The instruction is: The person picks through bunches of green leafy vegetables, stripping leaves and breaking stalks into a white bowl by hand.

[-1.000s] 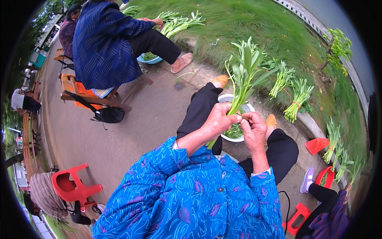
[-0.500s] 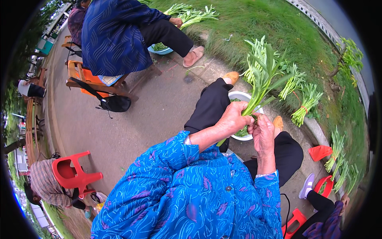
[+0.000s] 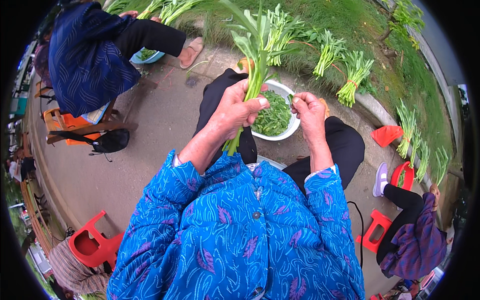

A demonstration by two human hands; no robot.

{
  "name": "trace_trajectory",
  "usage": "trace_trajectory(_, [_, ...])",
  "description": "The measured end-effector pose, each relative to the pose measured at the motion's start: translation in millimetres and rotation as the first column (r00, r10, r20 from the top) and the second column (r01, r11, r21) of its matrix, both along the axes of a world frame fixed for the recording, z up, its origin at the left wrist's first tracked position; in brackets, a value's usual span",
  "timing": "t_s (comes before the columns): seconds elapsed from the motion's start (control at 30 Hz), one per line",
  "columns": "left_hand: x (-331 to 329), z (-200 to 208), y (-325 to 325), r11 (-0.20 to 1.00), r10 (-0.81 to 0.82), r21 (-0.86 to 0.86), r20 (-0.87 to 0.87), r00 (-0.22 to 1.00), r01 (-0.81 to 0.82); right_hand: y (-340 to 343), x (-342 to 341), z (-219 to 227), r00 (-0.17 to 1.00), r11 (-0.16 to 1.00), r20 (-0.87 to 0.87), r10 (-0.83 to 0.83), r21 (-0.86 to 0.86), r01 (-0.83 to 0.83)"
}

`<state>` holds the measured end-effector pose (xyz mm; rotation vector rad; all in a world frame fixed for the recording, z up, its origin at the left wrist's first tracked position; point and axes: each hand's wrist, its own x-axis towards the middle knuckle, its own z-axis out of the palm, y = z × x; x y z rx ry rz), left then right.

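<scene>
Fingers [image 3: 257, 104] of the left hand [image 3: 232, 110] wrap a leafy bunch of green stalks [image 3: 256, 65], which tilts with its leaves away from the body and its stem ends toward the lap. Thumb and forefinger of the right hand [image 3: 310, 114] pinch a small green piece [image 3: 291, 98] near the rim of a white plastic basket [image 3: 292, 127]. Between the hands, space is open above the basket's cut greens [image 3: 272, 117]; black-trousered legs [image 3: 346, 150] flank it. Pavement [image 3: 165, 155] spreads leftward; a stone curb [image 3: 372, 106] borders grass [image 3: 345, 25] ahead.
</scene>
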<state>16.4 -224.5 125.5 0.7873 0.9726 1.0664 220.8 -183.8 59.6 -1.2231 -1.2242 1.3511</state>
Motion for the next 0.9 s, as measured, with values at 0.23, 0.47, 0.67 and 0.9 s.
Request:
trace_trajectory(0.23, [-22,7,1,0.992,-0.116,-0.036,0.194,0.974,0.125,-4,5,-48,0.541,0.946,0.807,0.237,-0.065,-0.317])
trace_trajectory(0.47, [-41,19,-2,0.972,-0.221,0.003,0.361,0.906,0.236,7,13,-21,0.708,0.978,0.685,0.175,-0.040,-0.203])
trace_trajectory(0.67, [-39,23,-9,0.940,-0.340,0.089,0.337,0.878,0.330,18,18,-15,0.903,0.963,0.429,-0.019,0.251,-0.099])
trace_trajectory(0.9, [-36,29,-19,0.904,-0.421,0.063,0.293,0.858,0.422,63,39,28,0.960,0.919,0.265,-0.087,0.394,-0.025])
